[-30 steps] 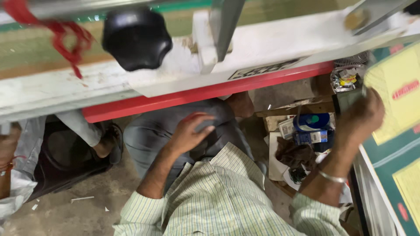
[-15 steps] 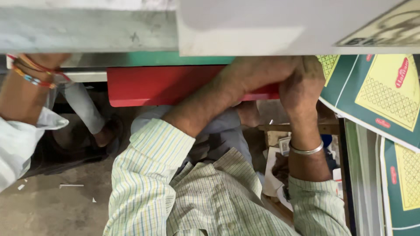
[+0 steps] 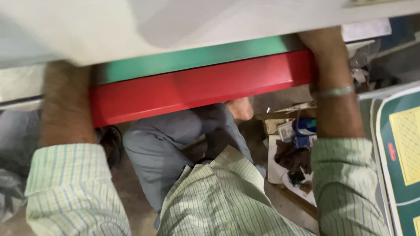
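Fingers of both your hands are out of sight behind the pale blurred panel (image 3: 210, 26) along the top, so I cannot tell whether they are clenched or released. That panel is the biggest thing in view, running from 9 to 3 o'clock. Just under it lies the green strip (image 3: 197, 61), and touching its lower edge the long red bar (image 3: 197, 87), tilted up toward 2 o'clock. Your left forearm (image 3: 65, 105) rises at 9 o'clock and crosses the bar's left end; your right forearm (image 3: 334, 87), with a thin silver bangle (image 3: 337, 91) at the wrist, crosses its right end at 2 o'clock. Your striped green-and-white shirt (image 3: 227, 196) fills 6 o'clock, grey trousers (image 3: 170, 140) above it. At 3 o'clock stands a green and yellow printed board (image 3: 402, 144). Near 4 o'clock small clutter lies on the floor, among it a blue container (image 3: 305, 126).
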Demonstrator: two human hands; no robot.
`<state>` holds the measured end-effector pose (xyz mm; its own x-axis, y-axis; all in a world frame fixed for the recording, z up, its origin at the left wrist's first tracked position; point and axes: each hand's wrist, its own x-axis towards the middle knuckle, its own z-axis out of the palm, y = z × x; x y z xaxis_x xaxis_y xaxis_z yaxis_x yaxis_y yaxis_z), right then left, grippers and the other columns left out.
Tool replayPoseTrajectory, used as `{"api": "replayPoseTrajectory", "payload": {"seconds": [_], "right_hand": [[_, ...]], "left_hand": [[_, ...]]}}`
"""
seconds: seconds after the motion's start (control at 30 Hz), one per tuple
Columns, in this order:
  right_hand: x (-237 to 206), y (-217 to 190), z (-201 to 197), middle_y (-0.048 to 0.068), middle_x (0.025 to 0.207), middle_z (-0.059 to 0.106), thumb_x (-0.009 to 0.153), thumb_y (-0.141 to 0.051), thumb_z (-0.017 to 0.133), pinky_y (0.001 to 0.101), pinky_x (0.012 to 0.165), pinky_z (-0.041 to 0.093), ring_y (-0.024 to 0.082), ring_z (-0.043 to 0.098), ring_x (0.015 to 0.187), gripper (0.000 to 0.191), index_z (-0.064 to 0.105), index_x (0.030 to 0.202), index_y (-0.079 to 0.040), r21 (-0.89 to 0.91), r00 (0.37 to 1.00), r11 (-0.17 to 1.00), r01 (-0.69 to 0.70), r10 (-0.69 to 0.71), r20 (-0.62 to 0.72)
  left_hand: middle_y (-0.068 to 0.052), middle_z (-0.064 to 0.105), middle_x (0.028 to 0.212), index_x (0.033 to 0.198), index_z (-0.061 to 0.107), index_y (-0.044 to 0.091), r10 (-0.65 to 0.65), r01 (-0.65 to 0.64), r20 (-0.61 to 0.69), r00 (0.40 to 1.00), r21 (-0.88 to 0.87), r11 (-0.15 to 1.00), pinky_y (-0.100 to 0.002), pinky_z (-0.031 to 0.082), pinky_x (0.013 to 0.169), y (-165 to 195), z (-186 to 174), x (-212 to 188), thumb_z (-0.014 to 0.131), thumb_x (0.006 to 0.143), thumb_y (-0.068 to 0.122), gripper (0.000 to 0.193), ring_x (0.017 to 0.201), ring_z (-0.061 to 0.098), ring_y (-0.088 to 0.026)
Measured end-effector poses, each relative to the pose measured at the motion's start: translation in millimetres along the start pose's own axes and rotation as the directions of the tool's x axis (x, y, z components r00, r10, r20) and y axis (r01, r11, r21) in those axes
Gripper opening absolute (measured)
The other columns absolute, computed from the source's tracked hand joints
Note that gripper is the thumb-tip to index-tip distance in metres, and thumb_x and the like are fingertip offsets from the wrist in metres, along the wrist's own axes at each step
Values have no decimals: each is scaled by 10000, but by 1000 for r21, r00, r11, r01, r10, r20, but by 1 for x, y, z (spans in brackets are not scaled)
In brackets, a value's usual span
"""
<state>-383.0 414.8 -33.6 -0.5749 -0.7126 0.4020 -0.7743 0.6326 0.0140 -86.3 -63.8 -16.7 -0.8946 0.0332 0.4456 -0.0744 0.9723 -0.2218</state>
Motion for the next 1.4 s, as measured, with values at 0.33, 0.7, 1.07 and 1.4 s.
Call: {"api": "replayPoseTrajectory", "payload": {"seconds": [0.33, 0.7, 1.07, 1.4], "right_hand": [[-14, 11, 12, 215, 1260, 653, 1003, -1, 608, 496, 981, 491, 405, 600, 1129, 273, 665, 1270, -11, 256, 998, 966, -39, 25, 60], [-51, 39, 20, 247, 1353, 600, 1032, -32, 624, 522, 1062, 452, 438, 547, 1234, 317, 630, 1346, 8, 173, 997, 983, -69, 73, -18], [-49, 32, 10, 279, 1446, 546, 1060, -63, 640, 548, 1142, 414, 470, 494, 1340, 376, 594, 1422, 28, 185, 932, 917, -352, 361, -16], [-169, -23, -47, 308, 1530, 497, 1086, -91, 655, 571, 1216, 379, 499, 446, 1436, 438, 561, 1492, 45, 162, 915, 945, -285, 319, -247]], "left_hand": [[-120, 701, 1163, 1228, 709, 63, 26, -24, 88, 996, -23, 999, -426, 561, 935, 14, -58, -36, 631, 1077, 195, 215, 1042, 684, -299], [-124, 710, 1165, 1215, 726, 56, 132, -132, 26, 991, 3, 991, -421, 558, 943, 43, -50, -63, 633, 1120, 196, 192, 1053, 688, -290], [-153, 707, 1114, 1139, 721, 50, -11, 14, 53, 999, -59, 998, -470, 537, 906, 48, -45, -88, 635, 1069, 300, 274, 1017, 665, -322], [-139, 714, 987, 998, 721, 13, -52, 46, -8, 999, -322, 946, -510, 520, 821, 157, -95, -160, 732, 855, 236, 265, 947, 670, -308]]}}
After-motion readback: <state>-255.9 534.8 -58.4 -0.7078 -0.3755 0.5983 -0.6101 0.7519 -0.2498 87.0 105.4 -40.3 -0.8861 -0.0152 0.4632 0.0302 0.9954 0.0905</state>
